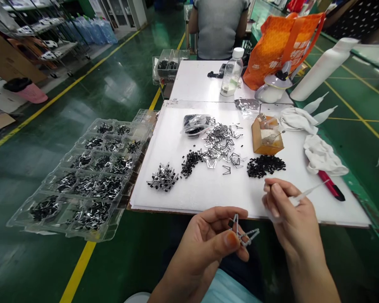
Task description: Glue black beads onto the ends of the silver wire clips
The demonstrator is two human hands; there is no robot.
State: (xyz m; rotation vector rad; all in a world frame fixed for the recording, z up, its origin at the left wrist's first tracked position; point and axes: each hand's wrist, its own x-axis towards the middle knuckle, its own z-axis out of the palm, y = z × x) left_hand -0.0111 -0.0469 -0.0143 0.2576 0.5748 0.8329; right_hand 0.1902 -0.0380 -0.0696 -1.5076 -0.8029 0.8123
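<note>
Before the surface [208,191], the left hand [205,246] pinches a wire frame [246,240] at its fingertips; the right hand [292,214] grips a pale tube [308,192]

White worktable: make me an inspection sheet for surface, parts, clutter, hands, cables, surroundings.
Surface: white worktable, parts spread across it.
Parts: pile of metal frames mid-table; heap of black pieces in front of the tan box.
Clutter: orange bag, clear bottle, white cloths, red-and-black tool.
Left hand: holds one bent frame.
Right hand: holds a white nozzle; fingertip contents unclear.
Cables: nothing seen.
Surroundings: compartment tray of parts left of the table, green floor, person in grey shirt beyond.
</note>
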